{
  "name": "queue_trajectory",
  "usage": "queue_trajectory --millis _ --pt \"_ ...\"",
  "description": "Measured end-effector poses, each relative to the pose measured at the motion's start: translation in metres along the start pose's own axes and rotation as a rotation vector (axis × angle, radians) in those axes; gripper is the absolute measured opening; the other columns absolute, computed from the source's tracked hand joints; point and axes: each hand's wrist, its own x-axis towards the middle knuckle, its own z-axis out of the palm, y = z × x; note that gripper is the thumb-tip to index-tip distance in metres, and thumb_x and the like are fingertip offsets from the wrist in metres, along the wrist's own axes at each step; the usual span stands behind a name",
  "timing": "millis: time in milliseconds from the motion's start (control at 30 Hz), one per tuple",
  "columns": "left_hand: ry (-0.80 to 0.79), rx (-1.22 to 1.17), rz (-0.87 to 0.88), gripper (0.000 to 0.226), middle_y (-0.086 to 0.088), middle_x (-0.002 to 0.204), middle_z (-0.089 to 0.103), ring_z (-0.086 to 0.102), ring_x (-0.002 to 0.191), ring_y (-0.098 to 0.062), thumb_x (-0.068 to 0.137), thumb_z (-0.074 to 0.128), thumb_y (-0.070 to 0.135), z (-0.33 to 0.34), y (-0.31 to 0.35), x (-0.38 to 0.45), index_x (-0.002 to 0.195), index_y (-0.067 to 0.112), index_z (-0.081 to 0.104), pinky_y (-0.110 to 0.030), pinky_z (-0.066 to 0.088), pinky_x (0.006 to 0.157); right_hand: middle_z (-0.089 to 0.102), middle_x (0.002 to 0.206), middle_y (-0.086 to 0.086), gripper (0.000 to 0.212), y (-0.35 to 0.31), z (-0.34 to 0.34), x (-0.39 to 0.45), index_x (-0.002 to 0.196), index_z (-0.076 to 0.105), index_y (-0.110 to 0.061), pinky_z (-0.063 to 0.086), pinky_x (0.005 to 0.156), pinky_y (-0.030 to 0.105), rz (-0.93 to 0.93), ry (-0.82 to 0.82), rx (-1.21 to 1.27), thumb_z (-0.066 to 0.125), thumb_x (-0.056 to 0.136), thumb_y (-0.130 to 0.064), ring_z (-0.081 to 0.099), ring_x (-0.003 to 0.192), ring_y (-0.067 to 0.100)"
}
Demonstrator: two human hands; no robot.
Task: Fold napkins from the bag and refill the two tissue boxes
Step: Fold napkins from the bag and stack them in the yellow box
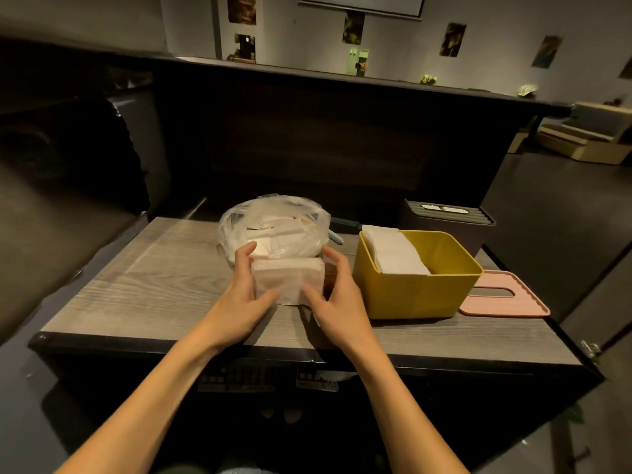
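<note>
Both your left hand [244, 295] and right hand [337, 295] clasp the napkin stack [287, 278] from either side; squeeze unevenly and it splays before reaching the yellow box [410, 289].

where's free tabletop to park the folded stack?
Widest bare patch: the grey wood-grain tabletop left of the clear plastic napkin bag, out to the table's left edge. A narrower strip runs along the near edge before the yellow open tissue box. Right side is crowded: yellow box, pink slotted lid, dark grey closed tissue box.
</note>
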Motion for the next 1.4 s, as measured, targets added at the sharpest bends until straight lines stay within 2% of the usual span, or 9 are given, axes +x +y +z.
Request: queue_trajectory --millis 167,300,433,600,733,867,1067,1267,1400 --pt "0.097 0.008 0.056 0.076 0.001 0.125 0.051 0.063 0.098 0.006 0.097 0.063 0.000 -0.002 0.001 0.000 0.148 0.034 0.017 -0.015 0.054 0.080 0.054 0.144 -0.017 0.059 -0.001 -0.001 0.000 0.148 0.045 -0.039 0.050 0.101 0.017 -0.029 0.055 -0.030 0.069 0.098 -0.019 0.051 0.129 -0.003" --pt "0.077 0.013 0.005 0.085 0.017 0.124 0.051 0.058 0.099 0.023 0.092 0.072 0.003 -0.002 -0.001 -0.002 0.149 0.036 0.017 -0.001 0.046 0.080 0.059 0.138 -0.016 0.055 0.006 -0.002 0.000 0.145 0.051 -0.033 0.052 0.103 0.025 -0.003 0.030 -0.062 0.072 0.096 -0.022 0.056 0.124 -0.001" --pt "0.144 -0.031 -0.064 0.080 0.018 0.121 0.058 0.062 0.104 0.011 0.087 0.077 0.000 -0.003 -0.004 -0.001 0.154 0.019 0.038 -0.006 0.049 0.087 0.063 0.124 -0.017 0.037 0.008 0.000 0.000 0.130 0.065 -0.031 0.051 0.100 0.024 -0.021 0.045 -0.134 0.073 0.095 -0.021 0.057 0.114 -0.004" --pt "0.124 -0.043 -0.043 0.038 0.008 0.111 0.076 0.070 0.105 -0.004 0.086 0.075 -0.005 -0.005 -0.006 0.002 0.113 0.023 0.075 -0.021 0.056 0.093 0.066 0.116 -0.017 0.027 0.011 0.000 0.004 0.120 0.068 -0.030 0.050 0.093 0.018 -0.038 0.061 -0.140 0.071 0.096 -0.018 0.059 0.108 -0.004" --pt "0.119 -0.079 -0.084 0.034 0.011 0.095 0.079 0.072 0.088 -0.001 0.089 0.071 -0.005 -0.005 -0.003 0.000 0.110 0.021 0.075 -0.012 0.052 0.073 0.068 0.114 -0.021 0.025 0.006 0.001 0.000 0.120 0.068 -0.031 0.052 0.090 0.014 -0.062 0.107 -0.144 0.071 0.097 -0.020 0.060 0.108 -0.006" --pt "0.103 -0.106 -0.135 0.026 0.002 0.099 0.080 0.074 0.094 -0.012 0.090 0.072 -0.001 -0.012 0.008 -0.001 0.110 0.015 0.076 -0.016 0.055 0.076 0.068 0.113 -0.020 0.023 -0.008 -0.004 -0.003 0.120 0.069 -0.028 0.054 0.088 0.014 -0.090 0.138 -0.166 0.071 0.098 -0.022 0.061 0.107 -0.006" --pt "0.020 -0.104 -0.147 0.025 0.007 0.103 0.078 0.072 0.097 -0.008 0.090 0.071 0.003 -0.033 0.054 0.007 0.106 0.022 0.075 -0.021 0.051 0.082 0.065 0.108 -0.020 0.018 -0.052 -0.028 -0.009 0.117 0.065 -0.028 0.054 0.091 0.021 -0.228 0.080 -0.254 0.067 0.100 -0.023 0.059 0.104 -0.003" --pt "-0.105 -0.004 0.005 0.023 0.011 0.103 0.074 0.070 0.100 -0.002 0.091 0.069 0.006 -0.025 0.117 0.046 0.109 0.020 0.071 -0.018 0.055 0.080 0.066 0.105 -0.018 0.020 -0.100 -0.100 0.012 0.114 0.065 -0.030 0.051 0.081 0.008 -0.310 0.036 -0.367 0.072 0.096 -0.028 0.060 0.098 -0.005" --pt "-0.200 0.095 0.068 0.018 0.009 0.099 0.074 0.068 0.099 0.002 0.093 0.071 0.012 0.012 0.145 0.088 0.106 0.024 0.072 -0.015 0.057 0.077 0.062 0.097 -0.020 0.016 -0.102 -0.155 0.025 0.106 0.064 -0.029 0.051 0.076 0.011 -0.281 0.089 -0.483 0.073 0.095 -0.024 0.060 0.095 -0.003"
